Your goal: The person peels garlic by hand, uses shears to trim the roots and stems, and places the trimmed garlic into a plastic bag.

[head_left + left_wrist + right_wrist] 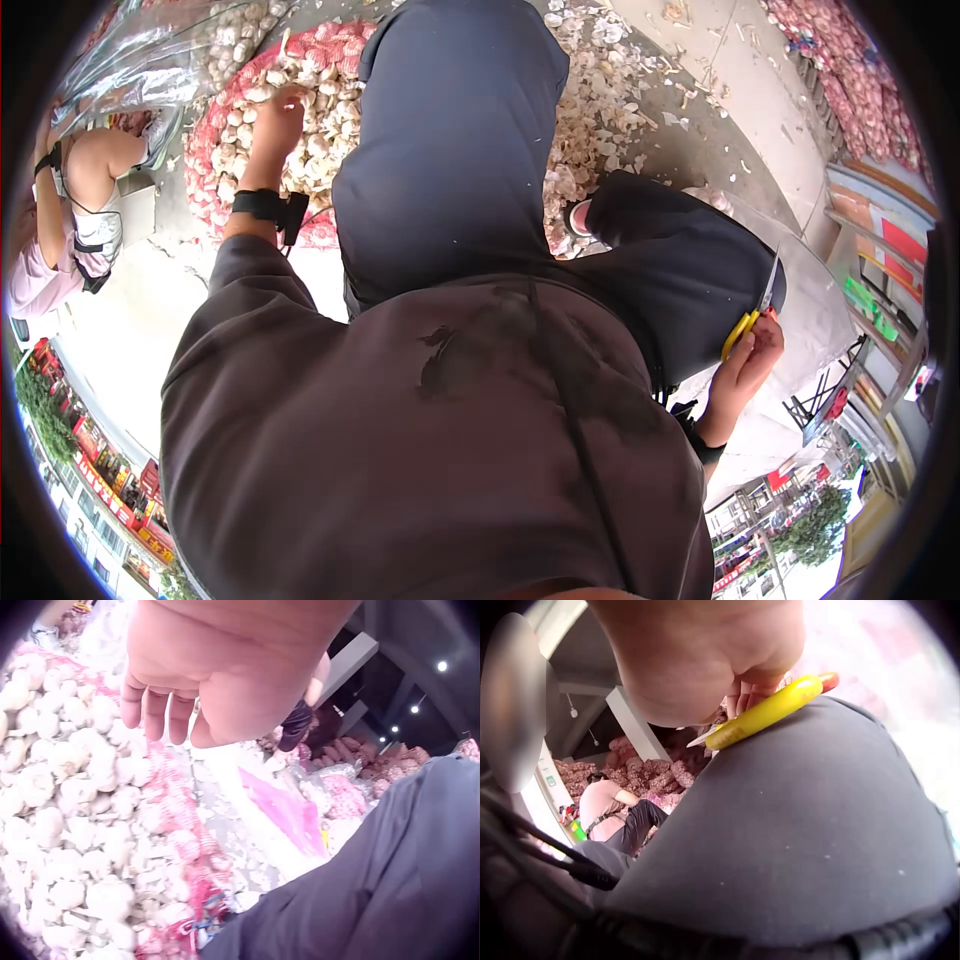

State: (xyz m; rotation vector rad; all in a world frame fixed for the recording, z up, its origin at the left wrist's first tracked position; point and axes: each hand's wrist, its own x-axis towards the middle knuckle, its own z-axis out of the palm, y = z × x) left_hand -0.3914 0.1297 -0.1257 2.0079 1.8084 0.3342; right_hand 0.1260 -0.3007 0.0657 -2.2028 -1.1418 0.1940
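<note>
My left hand (279, 122) is over the heap of white garlic bulbs (325, 120) that fills an opened red mesh sack (208, 135). Its fingers hang loosely bent with nothing between them, and in the left wrist view the hand (217, 675) hovers above the garlic's edge. On the other side, my right hand (757, 350) rests by the dark trouser knee and holds yellow-handled scissors (738, 336), their blade pointing away from me. In the right wrist view the yellow handle (769, 712) lies against the trouser leg, partly covered by the hand.
Garlic skins and stem scraps (600, 110) litter the floor right of the leg. A clear plastic bag (150, 60) and more garlic (240, 35) lie at upper left, near a seated person (75, 210). Full mesh sacks (850, 80) are stacked at upper right.
</note>
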